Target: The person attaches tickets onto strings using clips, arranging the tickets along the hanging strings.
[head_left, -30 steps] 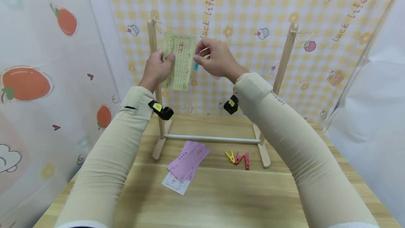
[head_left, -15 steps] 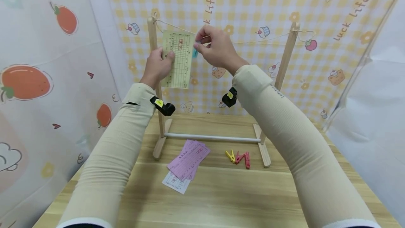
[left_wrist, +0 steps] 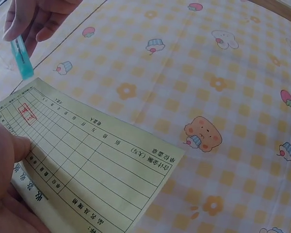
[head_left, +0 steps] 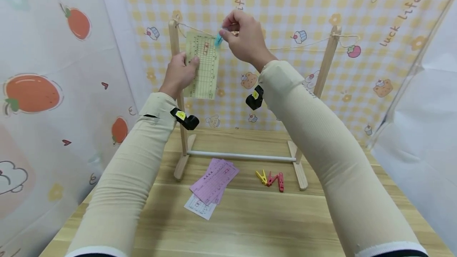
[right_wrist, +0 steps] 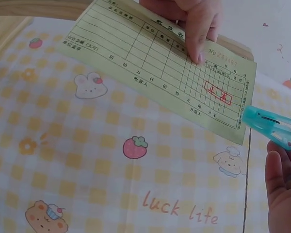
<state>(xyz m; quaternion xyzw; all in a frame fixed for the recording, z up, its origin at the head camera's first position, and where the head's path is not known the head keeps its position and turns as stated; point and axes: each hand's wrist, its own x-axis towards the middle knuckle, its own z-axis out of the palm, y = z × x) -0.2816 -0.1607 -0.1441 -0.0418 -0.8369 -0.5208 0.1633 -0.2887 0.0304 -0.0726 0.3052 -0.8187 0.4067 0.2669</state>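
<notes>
My left hand [head_left: 178, 72] grips a pale yellow-green receipt slip [head_left: 206, 68] by its left side, thumb across the front. The slip is upright at the string [head_left: 303, 45], close to the rack's left post [head_left: 173, 37]. My right hand [head_left: 246, 37] pinches a blue clothespin [head_left: 218, 39] between thumb and fingers, beside the slip's top right corner. In the right wrist view the clothespin's tip [right_wrist: 250, 116] lies at the slip's top edge; whether it bites the paper I cannot tell. The left wrist view shows the clothespin [left_wrist: 22, 60] just above the slip [left_wrist: 97, 150].
On the wooden table lie overlapping pink slips [head_left: 216, 179] with a white slip [head_left: 200, 208] under them. To their right are a yellow clothespin [head_left: 262, 177] and two red clothespins [head_left: 281, 181]. A white rod [head_left: 239, 156] joins the rack's feet. A patterned cloth hangs behind.
My right hand has risen with the blue clothespin, from beside the slip to its top right corner at string height. The left hand and slip have moved only slightly upward in view.
</notes>
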